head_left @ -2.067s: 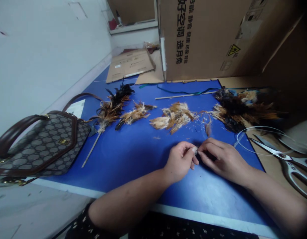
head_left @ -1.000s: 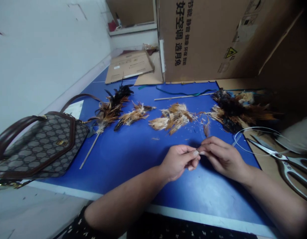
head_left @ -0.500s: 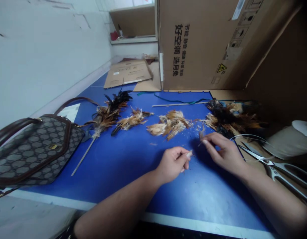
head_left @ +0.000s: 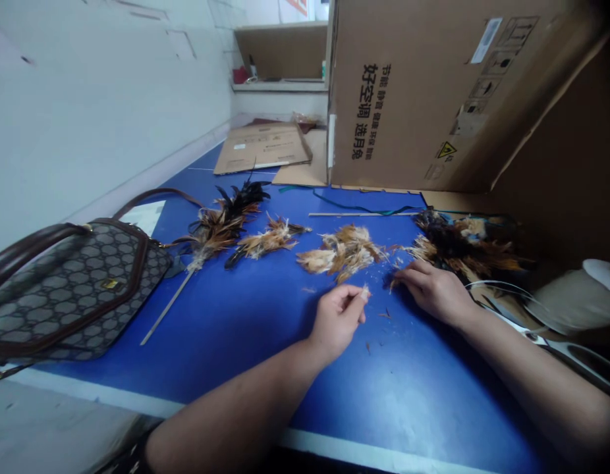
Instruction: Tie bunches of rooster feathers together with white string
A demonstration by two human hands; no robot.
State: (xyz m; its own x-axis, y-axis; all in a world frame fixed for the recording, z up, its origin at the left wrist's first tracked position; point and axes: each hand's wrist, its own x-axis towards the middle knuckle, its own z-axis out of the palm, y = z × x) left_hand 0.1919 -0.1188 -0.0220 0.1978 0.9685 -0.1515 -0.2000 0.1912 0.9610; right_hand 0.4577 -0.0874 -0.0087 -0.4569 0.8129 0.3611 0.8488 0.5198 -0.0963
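My left hand hovers over the blue table, its thumb and fingers pinched on a small pale feather tuft. My right hand lies low on the table to the right, fingers reaching onto loose feathers at the edge of the dark brown feather pile. A tan feather pile lies just beyond both hands. Whether the right fingers grip anything cannot be made out.
A patterned handbag sits at the left edge. A feather bunch on a thin stick and another small bunch lie beyond. A big cardboard box stands behind. Scissors, a wire loop and a pale spool lie right.
My hands were pinched together on one small feather piece; they have parted. The left keeps the tuft, the right has reached away toward the dark feather pile. The view tilted up.
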